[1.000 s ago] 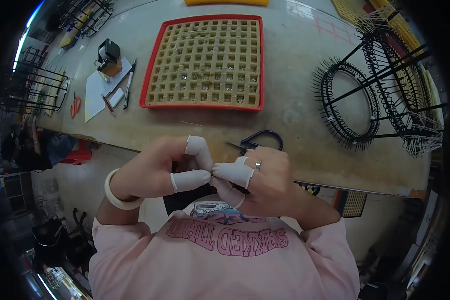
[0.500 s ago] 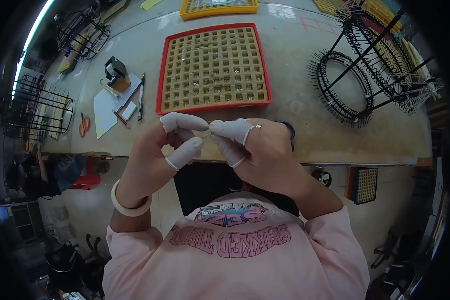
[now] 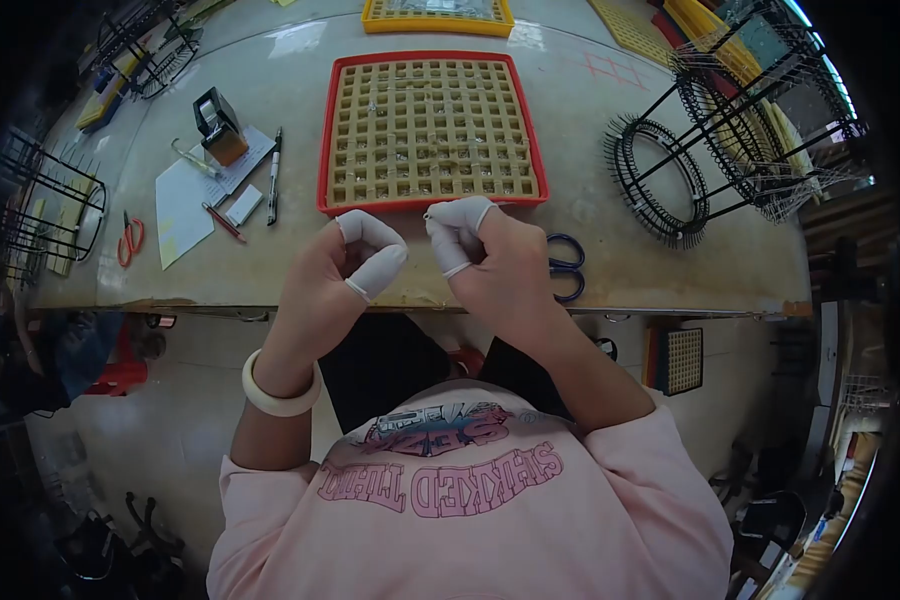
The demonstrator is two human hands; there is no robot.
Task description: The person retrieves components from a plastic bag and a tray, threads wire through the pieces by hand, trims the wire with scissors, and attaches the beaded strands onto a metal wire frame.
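My left hand [image 3: 322, 285] is closed in a pinch, its thumb and index finger in white finger cots and their tips together. Whatever lies between them is hidden or too small to name. Just to its right, my right hand [image 3: 505, 260] pinches too, also in white finger cots. A tiny speck shows at its fingertips, too small to make out. The hands are apart, just in front of a red-rimmed tray [image 3: 323, 165]. Its tan grid insert [image 3: 435, 128] has many square cells, several with small shiny pieces inside.
Dark blue scissor handles [image 3: 567, 268] lie right of my right hand. At left are a tape dispenser [image 3: 218, 125], paper [image 3: 185, 215], a pen [image 3: 274, 175] and red-handled pliers [image 3: 130, 240]. Black wire racks [image 3: 660, 180] stand at right; a yellow tray [image 3: 438, 27] lies behind.
My hands, touching at the fingertips before, have drawn apart. The right hand has risen toward the tray's front rim, and the left thumb and index finger have closed together. The view has shifted slightly.
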